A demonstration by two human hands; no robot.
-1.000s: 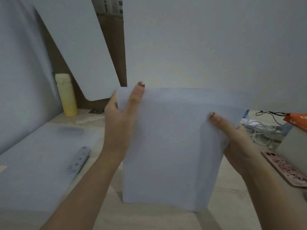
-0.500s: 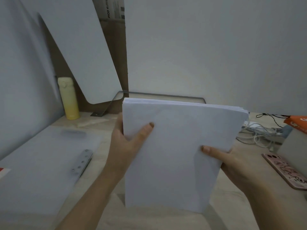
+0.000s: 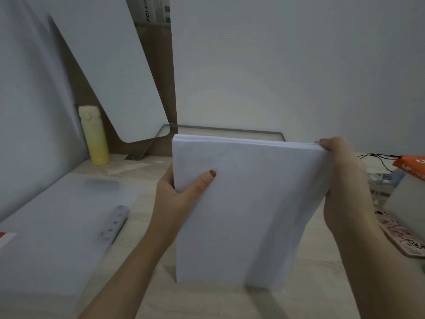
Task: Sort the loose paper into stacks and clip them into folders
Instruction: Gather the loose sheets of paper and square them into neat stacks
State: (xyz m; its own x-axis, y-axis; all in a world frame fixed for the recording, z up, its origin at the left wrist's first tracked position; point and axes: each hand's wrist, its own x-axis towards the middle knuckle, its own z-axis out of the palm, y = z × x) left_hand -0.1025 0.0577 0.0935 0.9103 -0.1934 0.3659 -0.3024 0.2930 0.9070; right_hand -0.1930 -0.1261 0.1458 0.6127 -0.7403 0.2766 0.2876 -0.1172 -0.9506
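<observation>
Left hand [image 3: 181, 194] and right hand [image 3: 342, 180] grip paper stack [image 3: 248, 210] upright.

A pale yellow bottle [image 3: 94, 134] is seen upright at the back left of the light wooden table [image 3: 207, 302], near the foot of a white board [image 3: 110, 72] leaned against a brown cardboard box [image 3: 158, 54]. A grey metal frame [image 3: 225, 130] is noted along the back wall. At the right edge a phone in a pink patterned case [image 3: 400, 236] is laid flat; behind it, tangled cables [image 3: 379, 180] and an orange packet [image 3: 411, 168] are partly cut off.

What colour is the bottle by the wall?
Pale yellow, bottle, clearest in the head view.
</observation>
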